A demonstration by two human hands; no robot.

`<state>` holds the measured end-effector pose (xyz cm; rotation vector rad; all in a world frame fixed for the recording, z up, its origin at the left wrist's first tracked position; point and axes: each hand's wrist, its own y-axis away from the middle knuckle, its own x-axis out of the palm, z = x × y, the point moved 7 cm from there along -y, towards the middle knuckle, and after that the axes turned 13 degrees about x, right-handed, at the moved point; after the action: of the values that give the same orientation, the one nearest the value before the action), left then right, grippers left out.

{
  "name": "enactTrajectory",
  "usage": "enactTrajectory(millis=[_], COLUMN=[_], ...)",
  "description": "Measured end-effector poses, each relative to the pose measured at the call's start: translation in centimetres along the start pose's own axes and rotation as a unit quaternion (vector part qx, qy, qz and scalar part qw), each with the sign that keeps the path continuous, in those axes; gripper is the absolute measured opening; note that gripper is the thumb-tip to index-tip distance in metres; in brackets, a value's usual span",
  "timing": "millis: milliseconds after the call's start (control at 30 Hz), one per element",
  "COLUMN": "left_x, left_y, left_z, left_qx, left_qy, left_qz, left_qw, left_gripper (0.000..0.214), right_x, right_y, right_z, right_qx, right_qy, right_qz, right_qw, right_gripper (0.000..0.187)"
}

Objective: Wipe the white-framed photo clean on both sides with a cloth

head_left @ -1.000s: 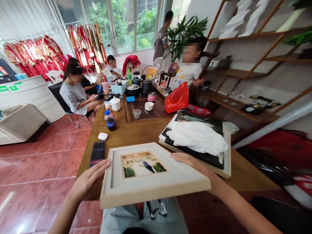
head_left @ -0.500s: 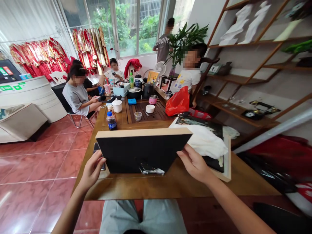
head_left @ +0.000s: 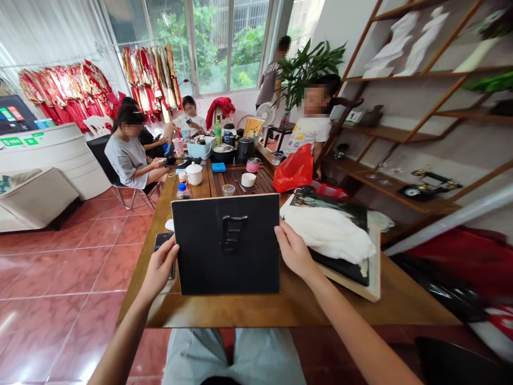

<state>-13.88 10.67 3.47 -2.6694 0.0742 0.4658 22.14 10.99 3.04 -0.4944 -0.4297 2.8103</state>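
I hold a picture frame (head_left: 226, 243) upright over the near end of a long wooden table (head_left: 288, 307). Its black back panel with a metal stand clip faces me. My left hand (head_left: 160, 267) grips its left edge and my right hand (head_left: 294, 251) grips its right edge. A dark phone (head_left: 162, 240) lies on the table just behind my left hand.
To the right lies a larger framed photo (head_left: 360, 272) with white cloth (head_left: 332, 232) on it. Farther along the table are a red bag (head_left: 294, 170), a cola bottle (head_left: 183, 191), cups and pots. Several people sit or stand beyond. Shelves line the right wall.
The frame lay flat with the photo facing up, then was flipped over. Now it stands upright, back towards me, both hands shifted to its side edges.
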Motion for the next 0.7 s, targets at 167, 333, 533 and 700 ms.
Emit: enactTrajectory(millis=[167,333,533,700], left_x=[0.5,0.8,1.9,3.0], left_y=[-0.1,0.4,0.6,1.3], left_z=[1.3,1.9,3.5,4.9], left_qx=[-0.057,-0.065,-0.074,-0.088], left_qy=[-0.006,-0.011,-0.015,-0.054], left_qz=[-0.022,-0.025,-0.014,-0.018], left_qw=[0.998,0.998,0.997,0.994], left_gripper=[0.069,0.057,0.049,0.042], right_x=[2.2,3.7,5.0,5.5], right_y=[-1.3,-1.4,-0.5,0.3], right_z=[-2.5,-4.9,-8.2,-10.0], right_qx=[0.018,0.035,0.063,0.072], right_qy=[0.002,0.001,0.010,0.025], right_qz=[-0.018,-0.004,0.010,0.018], right_qw=[1.000,0.999,0.998,0.997], right_gripper=[0.059,0.061,0.058,0.050])
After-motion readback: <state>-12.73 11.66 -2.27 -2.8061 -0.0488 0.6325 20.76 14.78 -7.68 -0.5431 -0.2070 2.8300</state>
